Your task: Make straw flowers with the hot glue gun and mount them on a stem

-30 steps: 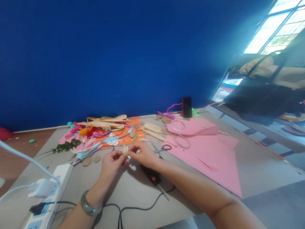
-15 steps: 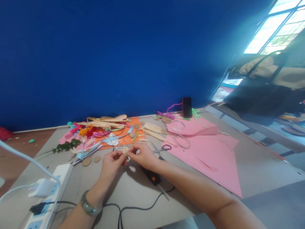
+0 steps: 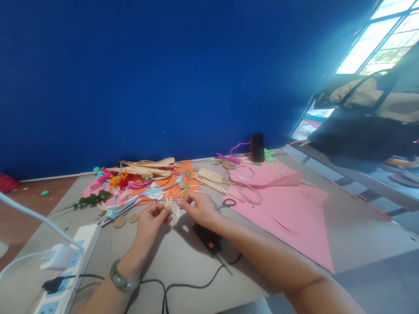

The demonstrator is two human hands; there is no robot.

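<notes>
On the surface (image 3: 111, 244) at left lies a white power strip (image 3: 85, 242). Then the left hand (image 3: 149, 220) pinches a pale, spiky piece (image 3: 168, 205) — just right of it, the right hand (image 3: 200, 210) is narrowed, its grip impossible to tell — and a black glue gun (image 3: 208, 240) lies near that wrist.

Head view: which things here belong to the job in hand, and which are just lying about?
Likely part of the job:
pale piece, pinched in the left hand
black glue gun, near the right hand
scissors, close by
tan strips, similar in colour

Probably just lying about:
phone, standing at the back
leafy sprig, off left
</notes>
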